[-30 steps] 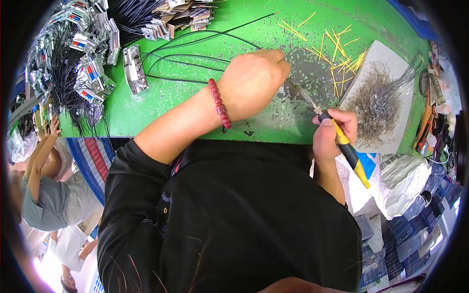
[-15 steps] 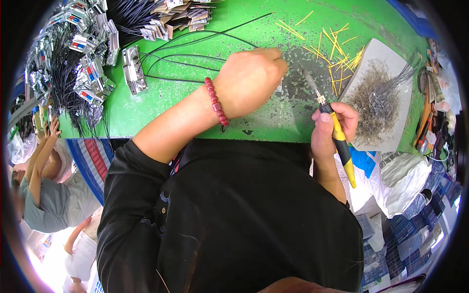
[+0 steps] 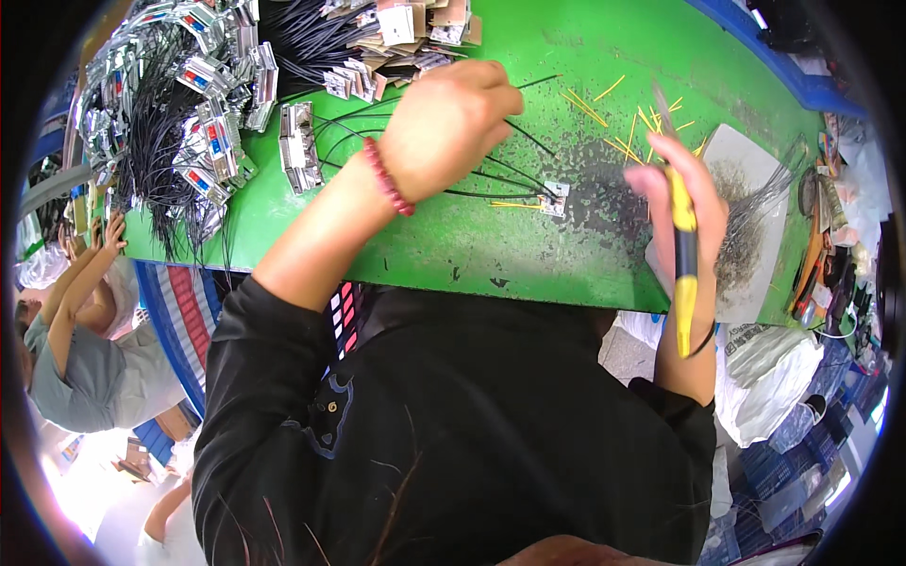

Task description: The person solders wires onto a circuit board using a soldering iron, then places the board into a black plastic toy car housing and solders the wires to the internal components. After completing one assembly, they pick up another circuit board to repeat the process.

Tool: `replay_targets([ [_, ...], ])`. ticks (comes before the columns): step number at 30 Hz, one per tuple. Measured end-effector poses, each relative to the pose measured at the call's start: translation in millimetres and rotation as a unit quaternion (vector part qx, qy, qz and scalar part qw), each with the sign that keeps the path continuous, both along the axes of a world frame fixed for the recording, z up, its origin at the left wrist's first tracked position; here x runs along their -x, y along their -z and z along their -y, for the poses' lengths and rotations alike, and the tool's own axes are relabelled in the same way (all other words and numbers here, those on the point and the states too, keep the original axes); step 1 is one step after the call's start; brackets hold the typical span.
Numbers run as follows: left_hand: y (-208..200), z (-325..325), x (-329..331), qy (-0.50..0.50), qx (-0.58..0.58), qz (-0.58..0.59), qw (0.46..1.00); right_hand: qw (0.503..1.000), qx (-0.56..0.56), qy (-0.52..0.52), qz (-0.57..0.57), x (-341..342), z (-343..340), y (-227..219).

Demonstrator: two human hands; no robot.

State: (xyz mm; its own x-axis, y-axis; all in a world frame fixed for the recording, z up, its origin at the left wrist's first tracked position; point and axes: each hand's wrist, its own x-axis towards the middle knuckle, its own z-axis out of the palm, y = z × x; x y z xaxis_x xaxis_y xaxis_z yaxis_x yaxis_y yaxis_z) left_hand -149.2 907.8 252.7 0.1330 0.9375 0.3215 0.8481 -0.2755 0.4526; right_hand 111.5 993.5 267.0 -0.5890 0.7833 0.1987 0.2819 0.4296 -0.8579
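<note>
My right hand [image 3: 696, 203] is wrapped round a soldering iron [image 3: 684, 236] with a yellow and black handle, its metal tip pointing away toward scattered yellow strips. My left hand [image 3: 453, 121], with a red bead bracelet [image 3: 385, 177] at the wrist, is over several black wires [image 3: 500, 177]. Its fingers curl downward, and whatever is in them is hidden. The wires run between a silver metal part [image 3: 300, 149] on the left and a small white board [image 3: 554, 199] near the middle. A thin yellow strip [image 3: 514, 204] lies against that board.
A green table [image 3: 406, 250] holds a heap of silver parts with black wires [image 3: 203, 141] at left. Cardboard-backed pieces [image 3: 415, 33] are stacked behind. Yellow strips [image 3: 585, 108] lie loose near a pale board [image 3: 769, 236] with wire scraps. Another person [image 3: 85, 349] is at far left.
My left hand has moved left, uncovering the small white board. My right hand has shifted right, turning the iron more upright. The whole view has shifted slightly.
</note>
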Motion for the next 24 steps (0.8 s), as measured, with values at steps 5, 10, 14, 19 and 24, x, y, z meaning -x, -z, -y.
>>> replay_targets([
  [5, 22, -13, -2, 0.02, 0.009, -0.089, 0.996, 0.997, -0.056, -0.044, 0.001, 61, -40, 13],
  [10, 16, -6, -2, 0.031, -0.034, -0.076, 0.996, 0.989, -0.086, -0.115, 0.022, 85, -55, 35],
  [14, 4, 1, 2, 0.026, -0.022, 0.035, 0.999, 0.965, -0.187, -0.179, 0.045, 96, -66, 41],
  [19, -11, 5, -5, -0.015, 0.06, 0.22, 0.974, 0.973, -0.103, -0.205, 0.035, 96, -71, 32],
  [24, -37, 12, -17, 0.026, -0.006, 0.12, 0.992, 0.99, -0.014, -0.125, -0.071, 81, -51, 3],
])
